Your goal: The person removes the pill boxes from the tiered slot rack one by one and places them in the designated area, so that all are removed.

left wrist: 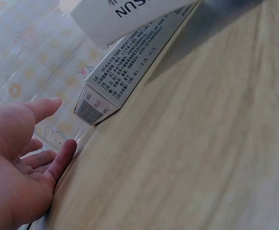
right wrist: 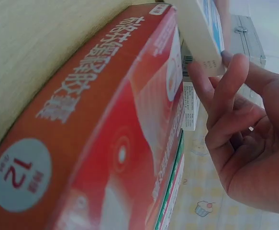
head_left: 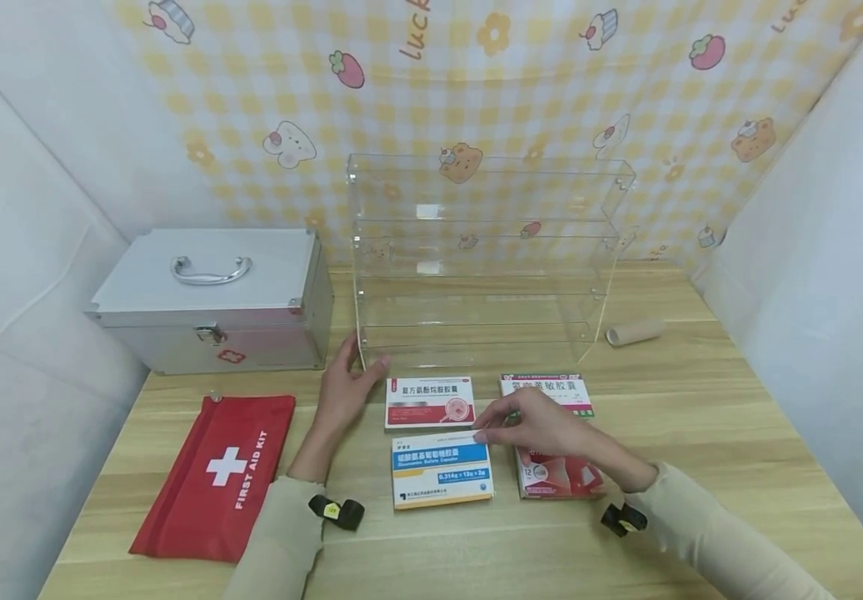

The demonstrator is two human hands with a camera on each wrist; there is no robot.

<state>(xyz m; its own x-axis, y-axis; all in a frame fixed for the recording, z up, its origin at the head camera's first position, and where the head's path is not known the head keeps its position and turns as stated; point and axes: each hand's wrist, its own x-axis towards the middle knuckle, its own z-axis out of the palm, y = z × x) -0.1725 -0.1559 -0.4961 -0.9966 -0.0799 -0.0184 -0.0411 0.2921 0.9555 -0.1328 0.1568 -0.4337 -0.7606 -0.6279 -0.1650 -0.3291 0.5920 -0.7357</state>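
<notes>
A white medicine box with a blue band and an orange lower edge (head_left: pixel 442 471) is held at its upper right corner by my right hand (head_left: pixel 540 425). Thumb and fingertips pinch that corner in the right wrist view, where the white box (right wrist: pixel 199 38) is tilted. My left hand (head_left: pixel 343 396) is at the lower left corner of a clear acrylic shelf rack (head_left: pixel 476 333), thumb apart from the fingers. A white and red medicine box (head_left: pixel 429 403) lies between the rack and the blue-banded box. Partly under my right hand in the head view are a red medicine box (head_left: pixel 562 479) and a pink-and-green-edged one (head_left: pixel 577 400).
A silver metal case (head_left: pixel 207 317) with a handle stands at the back left. In front of it lies a red first aid pouch (head_left: pixel 214 479). A cardboard tube (head_left: pixel 634 332) lies right of the rack. A yellow checked cloth (head_left: pixel 514 92) hangs behind.
</notes>
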